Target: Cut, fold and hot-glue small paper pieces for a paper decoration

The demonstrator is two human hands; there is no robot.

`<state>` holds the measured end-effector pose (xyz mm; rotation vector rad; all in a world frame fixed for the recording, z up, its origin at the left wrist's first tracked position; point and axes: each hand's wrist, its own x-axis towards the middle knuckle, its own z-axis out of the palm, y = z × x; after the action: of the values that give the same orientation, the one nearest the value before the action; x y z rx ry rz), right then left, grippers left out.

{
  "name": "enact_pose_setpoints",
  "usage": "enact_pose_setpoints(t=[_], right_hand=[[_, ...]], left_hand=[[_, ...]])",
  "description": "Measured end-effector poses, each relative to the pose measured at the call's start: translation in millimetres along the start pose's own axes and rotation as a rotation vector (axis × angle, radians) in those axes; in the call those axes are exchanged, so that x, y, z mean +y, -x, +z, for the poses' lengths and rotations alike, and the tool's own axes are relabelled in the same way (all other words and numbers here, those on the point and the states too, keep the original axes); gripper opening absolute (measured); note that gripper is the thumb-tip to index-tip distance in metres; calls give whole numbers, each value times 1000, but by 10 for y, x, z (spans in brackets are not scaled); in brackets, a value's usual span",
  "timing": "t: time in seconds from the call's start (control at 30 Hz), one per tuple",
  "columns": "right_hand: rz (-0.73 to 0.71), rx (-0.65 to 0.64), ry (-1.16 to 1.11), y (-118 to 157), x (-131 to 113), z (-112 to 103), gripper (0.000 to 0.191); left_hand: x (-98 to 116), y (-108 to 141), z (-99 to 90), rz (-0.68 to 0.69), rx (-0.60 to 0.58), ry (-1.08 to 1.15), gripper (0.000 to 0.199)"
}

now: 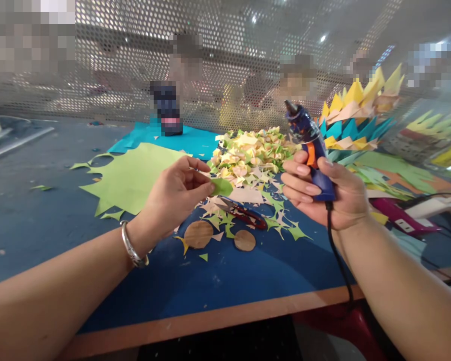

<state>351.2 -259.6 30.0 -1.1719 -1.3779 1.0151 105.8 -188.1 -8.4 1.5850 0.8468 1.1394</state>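
Perforated metal screening (128, 55) is seen across the upper frame, behind a blue table (210, 291). At the centre, a small green paper piece (223, 187) is pinched by one end between the thumb and fingers of the left hand (176, 193), so most of its face is left uncovered. Right of centre, a glue gun (308, 135) is gripped by its handle, the right hand's (323, 193) fingers wrapped around it; its nozzle is tipped upward, presumably to be clear of skin and paper. Scissors (250, 216) are laid among scraps below, within easy reach.
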Motion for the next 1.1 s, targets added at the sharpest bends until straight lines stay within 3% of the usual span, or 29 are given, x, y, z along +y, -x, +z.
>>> enact_pose_setpoints(t=[0.27,0.4,0.5,0.6,0.73,0.83,1.1], right_hand=[[41,67,-134,54,-53,90,39],[13,18,-162,58,-48,90,42],[-52,-60,-133,51,2,83,35],[-89,-91,-7,55,81,86,22],[-116,-55,373,63,166,91,32],[-170,-48,599,58,188,95,27],[-295,-70,794,47,222,105,19]], left_hand=[[25,3,15,3,17,-2,19],[14,4,16,11,11,7,20],[8,-5,8,11,17,17,21],[19,-17,-10,19,31,-1,21],[43,-23,-42,44,47,-96,21],[51,-20,-61,58,32,-191,21],[92,5,-58,27,-8,-330,13]])
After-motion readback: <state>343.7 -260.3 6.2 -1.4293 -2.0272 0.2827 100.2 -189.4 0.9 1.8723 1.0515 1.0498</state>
